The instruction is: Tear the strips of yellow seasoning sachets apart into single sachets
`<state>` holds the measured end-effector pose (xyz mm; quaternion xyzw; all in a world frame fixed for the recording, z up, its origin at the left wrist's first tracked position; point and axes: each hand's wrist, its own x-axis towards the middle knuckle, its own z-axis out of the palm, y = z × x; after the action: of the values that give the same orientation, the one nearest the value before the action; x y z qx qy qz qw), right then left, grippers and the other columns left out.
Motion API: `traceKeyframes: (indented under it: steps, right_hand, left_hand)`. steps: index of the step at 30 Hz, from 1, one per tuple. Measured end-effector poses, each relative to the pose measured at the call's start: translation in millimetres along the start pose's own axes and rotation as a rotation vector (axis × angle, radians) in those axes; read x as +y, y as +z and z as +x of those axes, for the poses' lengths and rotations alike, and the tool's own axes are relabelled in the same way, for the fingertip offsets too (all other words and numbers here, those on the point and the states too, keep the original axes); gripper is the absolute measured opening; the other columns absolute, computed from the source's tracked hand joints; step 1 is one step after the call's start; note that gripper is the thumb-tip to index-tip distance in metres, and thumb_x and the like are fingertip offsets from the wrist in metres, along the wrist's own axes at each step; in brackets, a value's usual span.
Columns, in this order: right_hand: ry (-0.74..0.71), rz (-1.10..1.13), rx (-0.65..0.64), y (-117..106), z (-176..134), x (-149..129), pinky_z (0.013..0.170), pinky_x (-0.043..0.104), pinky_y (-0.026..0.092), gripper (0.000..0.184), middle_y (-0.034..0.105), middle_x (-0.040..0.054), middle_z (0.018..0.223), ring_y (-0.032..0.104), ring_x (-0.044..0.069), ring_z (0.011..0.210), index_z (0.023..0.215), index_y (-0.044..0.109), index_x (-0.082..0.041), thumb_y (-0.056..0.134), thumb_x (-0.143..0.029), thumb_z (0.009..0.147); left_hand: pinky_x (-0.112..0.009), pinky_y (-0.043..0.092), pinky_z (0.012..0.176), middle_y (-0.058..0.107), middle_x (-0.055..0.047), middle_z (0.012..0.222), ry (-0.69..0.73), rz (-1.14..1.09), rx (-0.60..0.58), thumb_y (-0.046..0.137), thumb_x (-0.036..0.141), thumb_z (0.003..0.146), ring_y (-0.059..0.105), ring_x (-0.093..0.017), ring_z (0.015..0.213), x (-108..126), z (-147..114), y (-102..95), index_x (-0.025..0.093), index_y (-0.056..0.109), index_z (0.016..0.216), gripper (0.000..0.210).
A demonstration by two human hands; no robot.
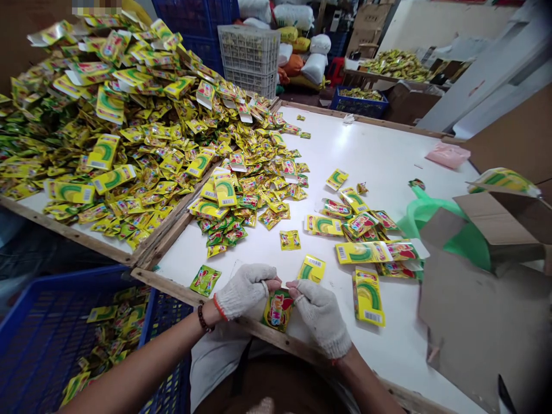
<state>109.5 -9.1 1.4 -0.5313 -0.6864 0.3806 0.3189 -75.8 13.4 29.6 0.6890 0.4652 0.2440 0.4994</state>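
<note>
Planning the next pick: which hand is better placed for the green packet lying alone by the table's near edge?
Probably the left hand: it is nearer the green packet. The right hand is farther off, beyond the red-and-green packet at both hands' fingertips.

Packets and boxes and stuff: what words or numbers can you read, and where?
"TWINS", it seems, on the packet between the left hand and right hand.
Yellow boxes: lettering and barcode numbers too small to read.
Loose packets: lettering too blurred.
Background carton: marks too blurred.
</note>
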Motion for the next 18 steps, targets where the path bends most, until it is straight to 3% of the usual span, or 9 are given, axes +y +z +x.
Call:
traceKeyframes:
  steps: [5,9,13,16,18]
  right_hand:
    - [0.124,-0.020,-0.012,-7.2,6.3,-10.6,0.068,0.030,0.053,0.015,0.071,0.0022,0.078,0.065,0.019,0.072,0.081,0.069,-0.021,0.055,-0.026,0.077]
    - [0.039,0.046,-0.062,-10.1,-1.3,-6.6,0.077,0.032,0.053,0.017,0.071,0.0028,0.086,0.065,0.019,0.082,0.083,0.070,-0.023,0.054,-0.023,0.078]
    - [-0.087,0.057,-0.087,-7.5,-15.7,2.1,0.088,0.035,0.050,0.026,0.065,0.0065,0.109,0.061,0.020,0.099,0.101,0.067,-0.024,0.052,-0.022,0.080]
    - [-0.142,0.004,-0.125,-7.4,-19.2,6.6,0.089,0.036,0.049,0.029,0.064,0.0070,0.111,0.060,0.019,0.101,0.106,0.065,-0.024,0.051,-0.019,0.081]
    - [-0.191,-0.048,-0.136,-12.0,-16.5,11.4,0.090,0.036,0.048,0.034,0.062,0.0071,0.113,0.058,0.019,0.103,0.110,0.062,-0.024,0.049,-0.015,0.080]
  left_hand:
    - [-0.019,0.033,0.054,0.054,0.002,0.063,-0.047,0.047,-0.063,0.053,0.022,0.077,0.047,-0.010,0.061,1.7,7.7,-7.6,0.011,0.063,0.073,0.015]
    - [-0.019,0.036,0.059,0.055,0.000,0.068,0.025,-0.021,-0.139,0.051,0.026,0.081,0.049,-0.011,0.065,-5.9,0.0,-10.8,0.011,0.062,0.074,0.020]
    - [-0.021,0.038,0.062,0.053,-0.001,0.070,0.137,-0.003,-0.120,0.051,0.028,0.081,0.049,-0.011,0.066,-12.6,-8.6,3.0,0.012,0.060,0.071,0.021]
    - [-0.022,0.040,0.065,0.055,-0.002,0.073,0.109,0.039,-0.043,0.049,0.023,0.081,0.049,-0.012,0.069,-11.9,-10.2,14.7,0.013,0.059,0.075,0.016]
    - [-0.022,0.040,0.067,0.056,-0.002,0.075,0.070,0.098,0.029,0.046,0.022,0.081,0.051,-0.012,0.071,-4.6,-15.7,6.7,0.013,0.058,0.077,0.016]
